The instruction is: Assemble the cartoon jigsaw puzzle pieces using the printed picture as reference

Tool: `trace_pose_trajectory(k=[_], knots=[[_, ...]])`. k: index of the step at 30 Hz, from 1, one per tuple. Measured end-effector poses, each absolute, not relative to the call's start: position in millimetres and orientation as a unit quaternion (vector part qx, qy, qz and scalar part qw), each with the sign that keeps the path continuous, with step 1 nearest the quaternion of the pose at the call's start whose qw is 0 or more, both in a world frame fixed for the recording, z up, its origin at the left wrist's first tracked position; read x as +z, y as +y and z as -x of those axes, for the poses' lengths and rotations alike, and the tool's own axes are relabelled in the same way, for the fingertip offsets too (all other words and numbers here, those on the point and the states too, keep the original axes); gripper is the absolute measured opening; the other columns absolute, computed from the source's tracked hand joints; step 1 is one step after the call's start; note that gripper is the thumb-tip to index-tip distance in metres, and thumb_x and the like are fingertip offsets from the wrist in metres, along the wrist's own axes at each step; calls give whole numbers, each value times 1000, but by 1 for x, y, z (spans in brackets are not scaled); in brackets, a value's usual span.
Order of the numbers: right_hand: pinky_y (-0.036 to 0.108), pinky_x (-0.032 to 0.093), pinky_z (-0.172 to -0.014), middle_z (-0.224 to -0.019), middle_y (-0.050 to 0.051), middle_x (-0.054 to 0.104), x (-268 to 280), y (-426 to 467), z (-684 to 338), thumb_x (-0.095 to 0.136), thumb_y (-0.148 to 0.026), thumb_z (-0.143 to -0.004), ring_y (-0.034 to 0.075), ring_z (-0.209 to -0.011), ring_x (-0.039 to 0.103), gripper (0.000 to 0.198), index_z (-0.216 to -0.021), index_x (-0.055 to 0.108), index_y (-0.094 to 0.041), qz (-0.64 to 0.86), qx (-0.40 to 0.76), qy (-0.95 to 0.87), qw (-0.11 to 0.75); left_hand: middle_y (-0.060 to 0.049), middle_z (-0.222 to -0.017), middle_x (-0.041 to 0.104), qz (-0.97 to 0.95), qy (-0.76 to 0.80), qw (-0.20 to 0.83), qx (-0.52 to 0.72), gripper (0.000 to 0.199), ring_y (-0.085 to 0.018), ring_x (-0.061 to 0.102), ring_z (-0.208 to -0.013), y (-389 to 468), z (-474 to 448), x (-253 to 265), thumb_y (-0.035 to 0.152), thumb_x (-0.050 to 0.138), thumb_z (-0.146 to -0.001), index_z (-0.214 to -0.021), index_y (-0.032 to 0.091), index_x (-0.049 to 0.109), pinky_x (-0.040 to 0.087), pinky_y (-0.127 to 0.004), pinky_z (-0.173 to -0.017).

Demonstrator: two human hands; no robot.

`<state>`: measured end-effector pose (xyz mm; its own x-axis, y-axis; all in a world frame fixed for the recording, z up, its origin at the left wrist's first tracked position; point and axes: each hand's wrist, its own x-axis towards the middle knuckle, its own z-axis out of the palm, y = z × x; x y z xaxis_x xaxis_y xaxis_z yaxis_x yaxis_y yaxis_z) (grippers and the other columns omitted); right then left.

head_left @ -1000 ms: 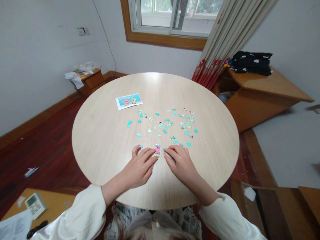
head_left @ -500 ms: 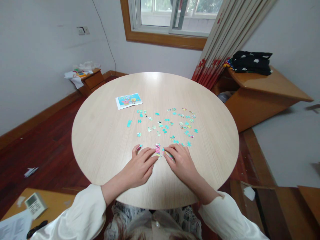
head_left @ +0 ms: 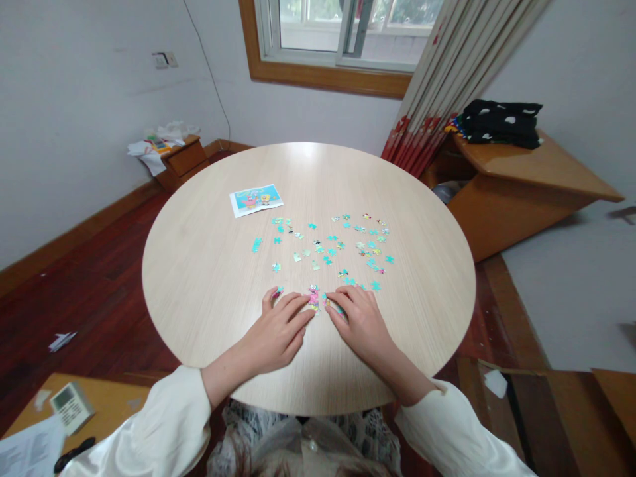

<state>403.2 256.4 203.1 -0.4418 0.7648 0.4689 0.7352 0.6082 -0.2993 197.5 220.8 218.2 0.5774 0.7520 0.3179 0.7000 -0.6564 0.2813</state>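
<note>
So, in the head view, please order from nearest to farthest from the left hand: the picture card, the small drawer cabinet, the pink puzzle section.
1. Pink puzzle section, just by the left hand.
2. Picture card, ahead on the table, slightly left.
3. Small drawer cabinet, beyond the table, back left.

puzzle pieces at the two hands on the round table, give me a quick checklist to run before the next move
1. Left hand at the pink, upright strip of puzzle: ok, its fingers are at the strip's edge.
2. Right hand at the small, mostly turquoise puzzle piece: ok, fingertips beside it.
3. Strip and piece joined: not ok, a gap shows between them.
4. Their facing edges match: cannot tell, too small.
5. White-bordered, turquoise picture sheet uncovered: ok, nothing lies over it.
6. All pieces fully visible: not ok, the right hand partly hides some.
</note>
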Motion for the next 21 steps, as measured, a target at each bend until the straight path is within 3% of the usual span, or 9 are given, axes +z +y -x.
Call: trace_pose_trajectory(k=[21], knots=[[36, 41, -78, -92, 8, 65, 203, 257, -404, 53, -26, -92, 21, -87, 59, 17, -100, 66, -18, 450, 37, -849, 275, -13, -124, 61, -884, 411, 67, 214, 32, -26, 49, -117, 221, -197, 217, 15, 40, -91, -117, 17, 57, 14, -51, -106]])
